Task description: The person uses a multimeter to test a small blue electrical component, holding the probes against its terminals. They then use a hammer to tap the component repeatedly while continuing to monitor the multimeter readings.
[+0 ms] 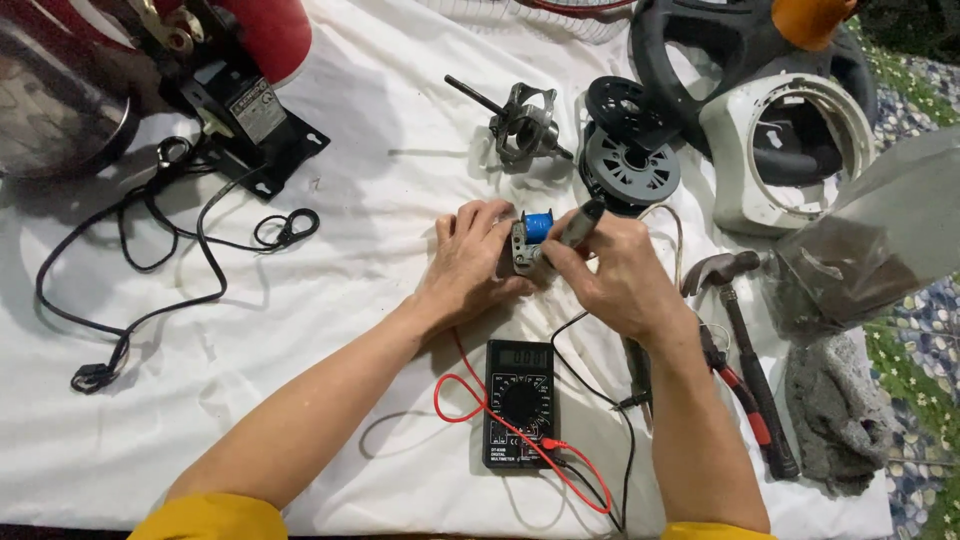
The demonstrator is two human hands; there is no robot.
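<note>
Nearest the viewer, a black multimeter (519, 403) lies flat on the white cloth (330, 300), its red lead (470, 400) looping to the left and its black lead (600, 400) running up toward the hands. Just right of it lie a pair of pliers with red grips (735, 385) and a claw hammer (745, 340), with a grey rag (835, 415) beyond them at the cloth's edge. Above the meter, both forearms meet at mid-table. The left hand (470, 262) is curled closed around a small motor stator with a blue coil (530, 240), holding it just off or on the cloth; which cannot be told. The right hand (620, 275) is closed in a pinch on a dark pen-like tool (578, 225), whose tip rests at the coil. Farther back stand a rotor with shaft (520, 122), a black round motor housing (628, 150) and a white ring-shaped fan casing (780, 150). At far left, a black power cord (150, 260) trails from a red and black appliance (220, 70).
</note>
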